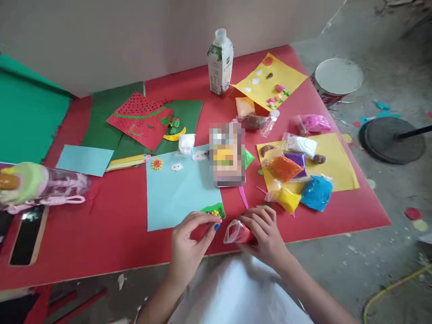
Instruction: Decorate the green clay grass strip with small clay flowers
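Note:
My right hand [265, 231] is wrapped round a clear plastic bag of red modelling clay [243, 233], its open mouth facing left. My left hand [192, 238] is beside it, thumb and index finger curled together near the light blue paper's lower edge. A small blue spot shows at the thumb tip; whether it is clay or a painted nail is unclear. Just beyond the fingertips, small clay flowers sit on a green clay patch [218, 209] on the light blue paper [182, 193]. That sheet also bears a clay sunflower [157, 164] and white clouds [176, 167]. A pink modelling tool [243, 197] lies ahead.
Bags of orange [286, 167], yellow [287, 199] and blue clay [317, 192] lie on yellow paper at right. A carton bottle [220, 63] stands at the back. At left are a drinking bottle [64, 183] and a phone [29, 236]. A blurred-out object [227, 155] lies mid-table.

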### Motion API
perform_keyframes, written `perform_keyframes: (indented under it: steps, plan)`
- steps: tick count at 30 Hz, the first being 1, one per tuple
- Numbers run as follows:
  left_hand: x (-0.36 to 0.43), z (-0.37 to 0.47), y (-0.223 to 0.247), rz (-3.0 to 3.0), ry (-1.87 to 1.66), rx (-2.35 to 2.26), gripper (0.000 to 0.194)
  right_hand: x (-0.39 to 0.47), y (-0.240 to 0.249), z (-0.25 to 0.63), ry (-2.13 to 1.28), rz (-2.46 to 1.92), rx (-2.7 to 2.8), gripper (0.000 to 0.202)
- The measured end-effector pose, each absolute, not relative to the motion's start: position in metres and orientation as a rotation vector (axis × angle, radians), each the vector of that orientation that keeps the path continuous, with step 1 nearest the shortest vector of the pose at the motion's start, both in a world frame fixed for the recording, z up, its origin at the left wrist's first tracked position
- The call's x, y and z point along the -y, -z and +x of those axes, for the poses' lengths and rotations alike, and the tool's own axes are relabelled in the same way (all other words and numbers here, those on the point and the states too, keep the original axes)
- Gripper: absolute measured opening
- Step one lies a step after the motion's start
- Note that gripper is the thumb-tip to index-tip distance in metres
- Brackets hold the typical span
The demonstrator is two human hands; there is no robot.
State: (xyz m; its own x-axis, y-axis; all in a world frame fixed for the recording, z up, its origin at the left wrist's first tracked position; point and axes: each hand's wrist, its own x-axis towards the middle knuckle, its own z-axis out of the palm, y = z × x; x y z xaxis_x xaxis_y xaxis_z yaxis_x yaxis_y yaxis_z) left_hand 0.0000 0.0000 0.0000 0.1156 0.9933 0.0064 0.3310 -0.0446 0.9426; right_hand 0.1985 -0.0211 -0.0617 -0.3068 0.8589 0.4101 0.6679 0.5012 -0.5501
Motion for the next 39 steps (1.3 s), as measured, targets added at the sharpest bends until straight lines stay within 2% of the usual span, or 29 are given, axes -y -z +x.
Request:
perform_keyframes:
  steps: [5,13,19,39]
  plan:
    - [-0.001,0.001,0.003,1.518,-0.986,-1.375,0.008,0.022,0.062,0.200,-0.375,-1.253,2.071,0.020]
    - [-0.006,0.006,0.002,1.648,-1.007,-1.345,0.016,0.022,0.060,0.200,-0.398,-1.258,2.073,0.020]
    - [-0.008,0.006,0.003,1.667,-1.041,-1.367,0.007,0.022,0.061,0.201,-0.409,-1.251,2.078,0.020]
    - [-0.009,0.004,0.006,1.560,-1.053,-1.397,0.005,0.021,0.061,0.200,-0.431,-1.261,2.068,0.021]
